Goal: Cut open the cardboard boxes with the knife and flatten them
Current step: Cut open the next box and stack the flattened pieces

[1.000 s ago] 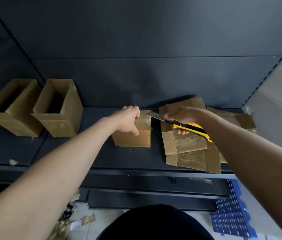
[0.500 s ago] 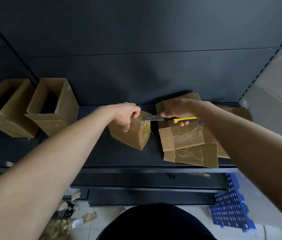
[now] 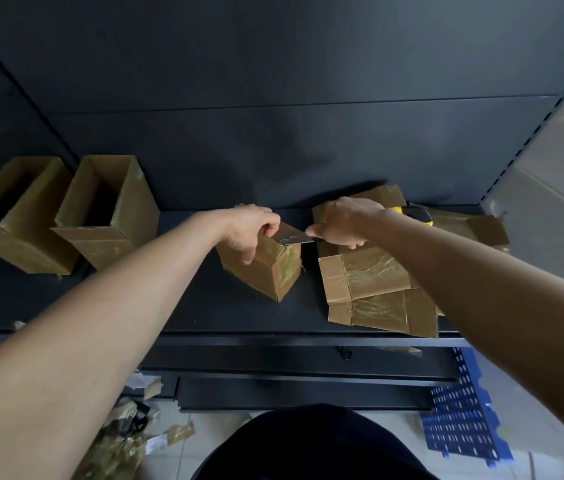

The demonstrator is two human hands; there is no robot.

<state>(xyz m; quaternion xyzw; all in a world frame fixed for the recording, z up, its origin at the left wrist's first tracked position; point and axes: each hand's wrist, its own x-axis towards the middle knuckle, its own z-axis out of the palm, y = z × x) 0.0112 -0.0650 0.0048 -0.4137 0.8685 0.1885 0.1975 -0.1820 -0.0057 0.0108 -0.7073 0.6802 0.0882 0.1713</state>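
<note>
On the dark shelf [image 3: 204, 306], about midway along it and closer to the back than to the front edge, a small box [image 3: 273, 268] wrapped in shiny tape stands with 1 corner turned toward the front edge. The left hand [image 3: 249, 230] grips the top of it, fingers curled over the upper edge and the thumb pointing down the near face. The right hand [image 3: 342, 223] is closed tight around the knife [image 3: 294, 239], whose yellow end sticks out behind the wrist. Its blade points left and lies against the top right edge of the small box, with the tip just beside the left fingers. Just right of that box, a pile of flattened boxes [image 3: 370, 278] reaches the front edge, with the right forearm passing over it. Toward the left end of the shelf, 2 open boxes [image 3: 107, 216] stand side by side, mouths up. Below the shelf, tape scraps [image 3: 124, 441] lie on the floor at the left and a blue panel [image 3: 460, 410] full of holes lies at the right.
</note>
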